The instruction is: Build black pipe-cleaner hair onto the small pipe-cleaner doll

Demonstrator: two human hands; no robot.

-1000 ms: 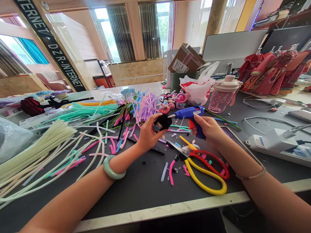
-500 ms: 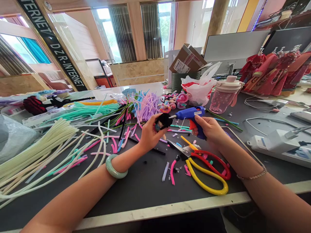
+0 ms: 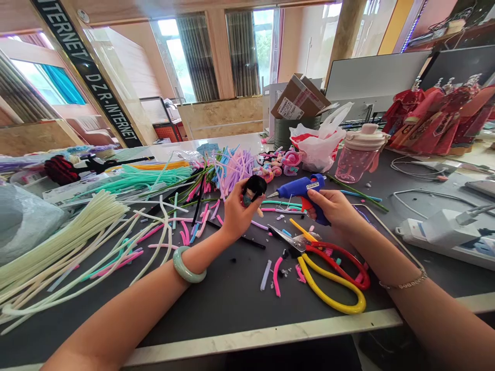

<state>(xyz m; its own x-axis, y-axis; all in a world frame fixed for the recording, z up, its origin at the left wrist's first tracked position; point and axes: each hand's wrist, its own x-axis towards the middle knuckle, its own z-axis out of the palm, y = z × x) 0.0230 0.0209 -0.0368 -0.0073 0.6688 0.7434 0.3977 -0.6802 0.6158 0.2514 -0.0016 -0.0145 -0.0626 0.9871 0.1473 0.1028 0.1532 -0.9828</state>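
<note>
L hand [image 3: 237, 214] has its grip closed round a small doll [image 3: 253, 189] w/ black hair, fingers wrapped on the body and head showing above them, held in the air over the middle of the surface [image 3: 232, 314]. R hand [image 3: 335, 206] has a full, firm grip on the handle of a blue glue gun [image 3: 297, 188], also held up, tip aimed left at the doll, near but not touching. Can't tell where the trigger finger sits. Scissors [image 3: 296, 241] w/ red & yellow handles lie flat just below the R hand, pink pipe cleaner scraps [image 3: 276, 275] beside them toward the front edge. Long pale pipe cleaners [image 3: 58, 242] cover the L side of the surface, lilac ones [image 3: 235, 170] sit behind the hands, and a power strip [image 3: 444, 232] lies by the R edge. Risks: if the gun's hot, a drip could land on the loose scraps or scissors, and L fingers are close enough to the tip to get burned. Doll's small, so a loose grip could drop it among the scraps, where it'd be hard to spot. Gun's cord isn't visible, so can't tell if it could snag on anything.
</note>
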